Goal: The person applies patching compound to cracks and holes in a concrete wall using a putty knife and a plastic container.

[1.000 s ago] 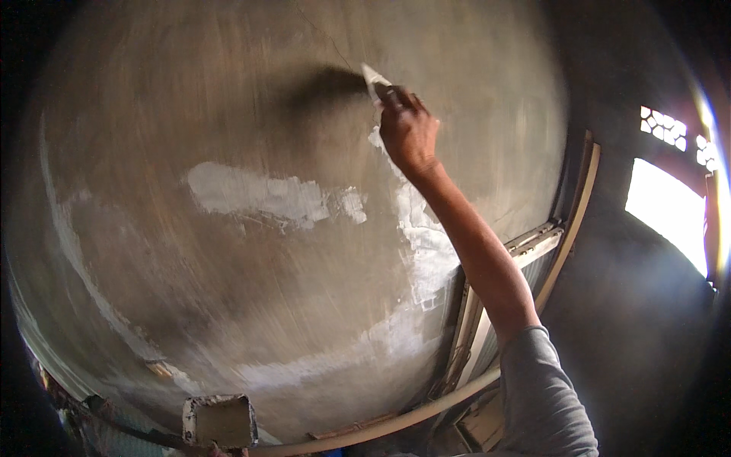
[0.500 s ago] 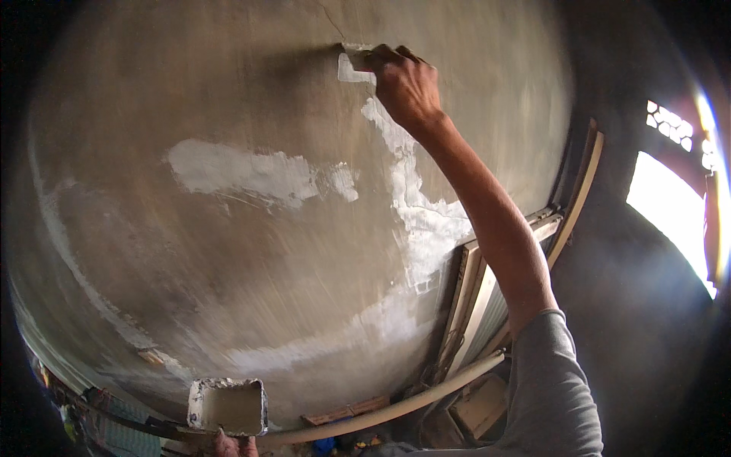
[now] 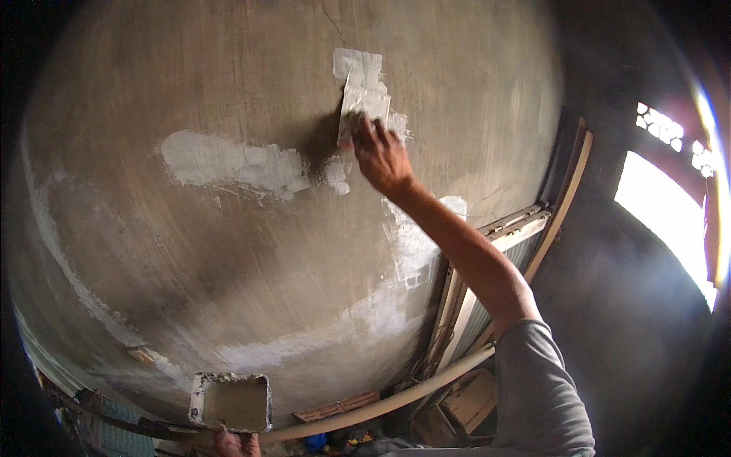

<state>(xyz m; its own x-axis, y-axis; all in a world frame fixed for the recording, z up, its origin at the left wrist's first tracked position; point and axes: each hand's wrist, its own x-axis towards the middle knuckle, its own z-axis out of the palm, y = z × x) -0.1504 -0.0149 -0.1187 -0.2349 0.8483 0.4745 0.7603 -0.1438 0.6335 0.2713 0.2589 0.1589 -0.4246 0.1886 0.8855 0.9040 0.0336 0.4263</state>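
My right hand is closed on a wide putty knife, whose pale, smeared blade lies against the brown-grey plastered wall. Just above the blade is a fresh white patch of filler, below a thin crack. More filler shows beside the knife, and some is hidden behind my hand and forearm. Low in the view, my left hand grips the near edge of a square, filler-crusted tray. Greyish paste sits inside it. Most of my left hand is cut off by the lower edge.
A broad white smear crosses the wall on the left. Wooden frames and a long plank lean at the right. A pale curved pole runs along the bottom, near a cardboard box. A bright window is far right.
My right hand has drawn the putty knife downward and slightly left along the wall, leaving a larger white patch above. My left hand still holds the tray in nearly the same place.
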